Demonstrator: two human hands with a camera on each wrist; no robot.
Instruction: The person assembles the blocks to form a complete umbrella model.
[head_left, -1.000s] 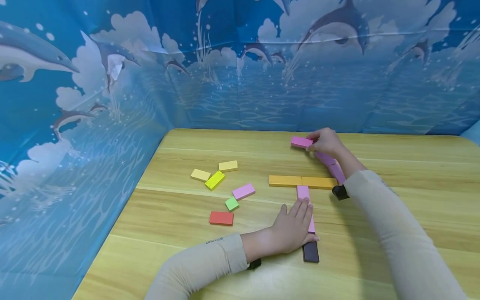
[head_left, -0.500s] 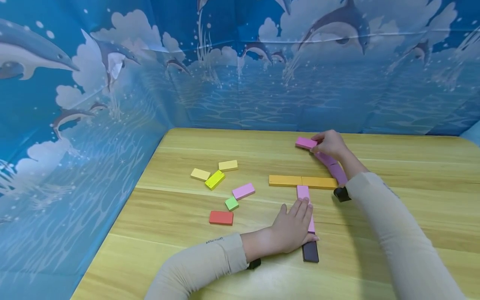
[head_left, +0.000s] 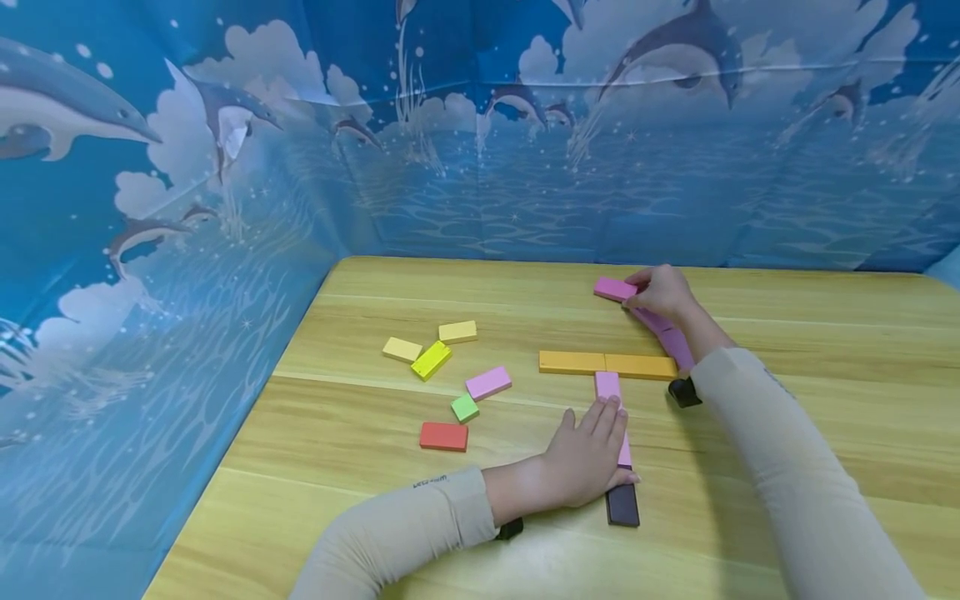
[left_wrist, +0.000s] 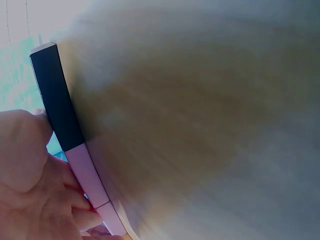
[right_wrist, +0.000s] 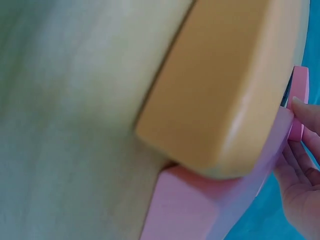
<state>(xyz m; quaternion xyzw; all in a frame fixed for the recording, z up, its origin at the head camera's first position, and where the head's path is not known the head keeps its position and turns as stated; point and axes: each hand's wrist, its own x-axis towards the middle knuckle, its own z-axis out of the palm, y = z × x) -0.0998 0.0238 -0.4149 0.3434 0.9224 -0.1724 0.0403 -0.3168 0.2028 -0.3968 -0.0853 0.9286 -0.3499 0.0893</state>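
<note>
Pink block [head_left: 613, 289] slightly rightward; oblong

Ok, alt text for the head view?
A person's right hand pinches a pink block by purple blocks while the left hand covers part of a pink-and-black row. Orange blocks lie beyond it; loose coloured blocks to its left.
</note>
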